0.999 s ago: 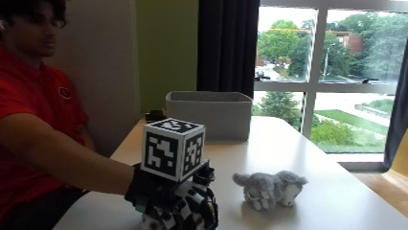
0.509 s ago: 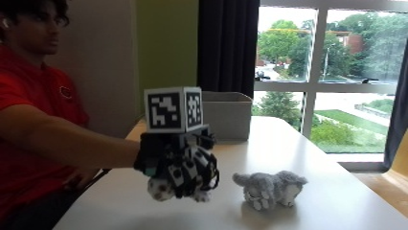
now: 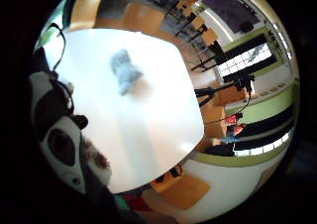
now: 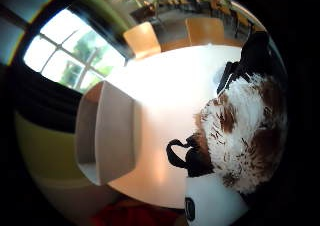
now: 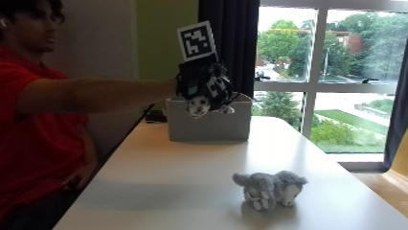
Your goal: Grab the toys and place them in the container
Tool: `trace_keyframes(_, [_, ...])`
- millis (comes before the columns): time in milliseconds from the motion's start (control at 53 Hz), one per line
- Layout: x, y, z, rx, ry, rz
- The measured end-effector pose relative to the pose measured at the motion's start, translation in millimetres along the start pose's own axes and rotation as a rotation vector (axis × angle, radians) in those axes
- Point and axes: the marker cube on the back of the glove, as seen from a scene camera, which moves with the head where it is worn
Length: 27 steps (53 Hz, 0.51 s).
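My gloved right hand (image 5: 198, 81) grips a white and brown plush dog (image 5: 203, 103) in the air, just in front of and above the grey container's (image 5: 207, 125) near wall. The dog's spotted fur (image 4: 245, 136) fills much of the thumb side palm view, with the open grey container (image 4: 107, 136) on the table beside it. A grey plush animal (image 5: 269, 188) lies on the white table (image 5: 178, 177) near its front right part. In the little finger side palm view that grey plush (image 3: 125, 71) lies on the tabletop, far below the hand.
The container stands at the table's far end, in front of a large window (image 5: 331, 72) and a dark curtain (image 5: 228, 43). Wooden chairs (image 4: 145, 38) stand beyond the table. The person in a red shirt (image 5: 32, 129) sits at the table's left side.
The hand has lifted the plush dog off the table and carried it up and away toward the container. The grey plush has stayed in place.
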Motion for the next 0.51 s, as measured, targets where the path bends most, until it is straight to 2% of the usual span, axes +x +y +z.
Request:
trace_keyframes(320, [-104, -20, -40, 0.025, -0.084, -0.137])
trace_keyframes(415, [-153, -26, -58, 0.026, -0.163, -0.134])
trace_keyframes(509, [-199, -27, -74, 0.045, -0.141, -0.217])
